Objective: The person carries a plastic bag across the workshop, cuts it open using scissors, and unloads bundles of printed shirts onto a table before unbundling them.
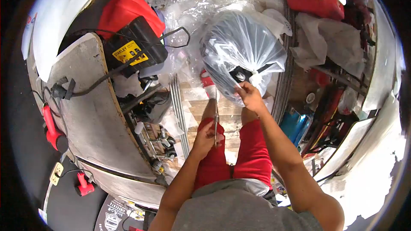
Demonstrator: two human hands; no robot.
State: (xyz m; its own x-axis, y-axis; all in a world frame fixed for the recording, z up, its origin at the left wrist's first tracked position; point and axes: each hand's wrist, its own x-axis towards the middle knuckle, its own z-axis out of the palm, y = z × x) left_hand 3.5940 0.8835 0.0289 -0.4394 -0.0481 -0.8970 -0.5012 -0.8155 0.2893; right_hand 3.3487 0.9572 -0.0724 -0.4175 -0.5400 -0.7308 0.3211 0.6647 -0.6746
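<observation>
A clear plastic bag (233,38), bulging with dark and white contents, rests on the floor before me. Its gathered neck (255,78) is on the near side, with a black item showing next to it. The thumb and fingers of my right hand (249,97) pinch the bag's plastic just below that neck. Over my left thigh, my left hand (206,140) is closed around a slim metal tool (215,122) pointing away from me. It is seen edge-on, so its exact kind is unclear.
On the left, a black-and-yellow toolbox (137,45) with a cable across it stands behind a worn grey board (81,102). Red heat-gun-like tools (52,128) hang further left. Loose clear plastic (184,13) lies behind the bag. Shelves with a blue box (294,126) line the right.
</observation>
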